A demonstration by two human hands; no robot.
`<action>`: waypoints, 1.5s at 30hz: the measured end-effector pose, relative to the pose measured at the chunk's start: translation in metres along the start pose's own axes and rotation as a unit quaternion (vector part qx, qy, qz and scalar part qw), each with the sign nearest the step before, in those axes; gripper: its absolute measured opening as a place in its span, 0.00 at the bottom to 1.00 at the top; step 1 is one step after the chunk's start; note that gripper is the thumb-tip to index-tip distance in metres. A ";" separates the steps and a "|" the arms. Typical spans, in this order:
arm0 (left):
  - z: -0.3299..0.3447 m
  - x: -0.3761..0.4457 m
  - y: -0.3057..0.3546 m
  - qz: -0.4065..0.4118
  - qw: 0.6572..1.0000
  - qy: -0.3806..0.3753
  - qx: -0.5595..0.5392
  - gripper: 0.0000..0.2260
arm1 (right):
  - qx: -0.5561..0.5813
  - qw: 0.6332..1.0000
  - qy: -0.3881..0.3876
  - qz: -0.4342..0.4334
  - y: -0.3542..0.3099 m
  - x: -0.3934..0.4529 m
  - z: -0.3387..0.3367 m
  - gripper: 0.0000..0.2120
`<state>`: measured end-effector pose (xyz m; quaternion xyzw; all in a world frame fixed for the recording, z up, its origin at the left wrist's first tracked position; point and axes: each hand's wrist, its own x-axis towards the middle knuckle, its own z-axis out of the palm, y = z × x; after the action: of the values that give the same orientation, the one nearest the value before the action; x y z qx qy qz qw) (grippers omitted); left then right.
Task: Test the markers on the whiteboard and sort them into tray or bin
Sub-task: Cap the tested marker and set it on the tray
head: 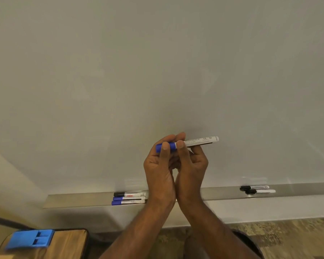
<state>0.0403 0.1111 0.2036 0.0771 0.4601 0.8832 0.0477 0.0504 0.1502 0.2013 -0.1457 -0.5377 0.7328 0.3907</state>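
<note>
A white-barrelled marker with a blue cap [192, 142] is held level just below the centre of the frame, in front of a pale blank whiteboard [157, 62]. The cap is pinched by the left hand [160, 163]; the barrel is gripped by the right hand [192, 161]. On the metal ledge tray [213, 194] below, three capped markers [129, 198] lie at lower centre-left and two black-capped markers [257, 189] at lower right. A blue plastic bin [29, 239] is seen at lower left.
</note>
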 end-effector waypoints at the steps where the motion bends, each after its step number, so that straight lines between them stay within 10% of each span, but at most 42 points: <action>1: 0.000 -0.001 0.001 -0.001 1.000 0.000 0.001 0.34 | 0.001 1.000 0.006 -0.002 0.000 -0.001 0.000 0.07; 11: 0.006 -0.005 0.009 -0.008 1.000 -0.012 -0.022 0.15 | 0.052 0.998 0.039 0.027 -0.001 -0.003 0.000 0.13; 29: 0.030 0.000 0.015 -0.036 0.996 -0.020 -0.085 0.16 | 0.186 0.982 -0.015 0.013 -0.018 0.016 -0.008 0.10; 45: 0.027 0.009 0.003 0.001 0.997 -0.037 -0.063 0.18 | 0.044 0.999 -0.001 -0.002 -0.013 0.026 -0.004 0.15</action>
<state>0.0359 0.1331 0.2223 0.1070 0.4015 0.9070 0.0688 0.0413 0.1729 0.2170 -0.1264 -0.5059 0.7552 0.3972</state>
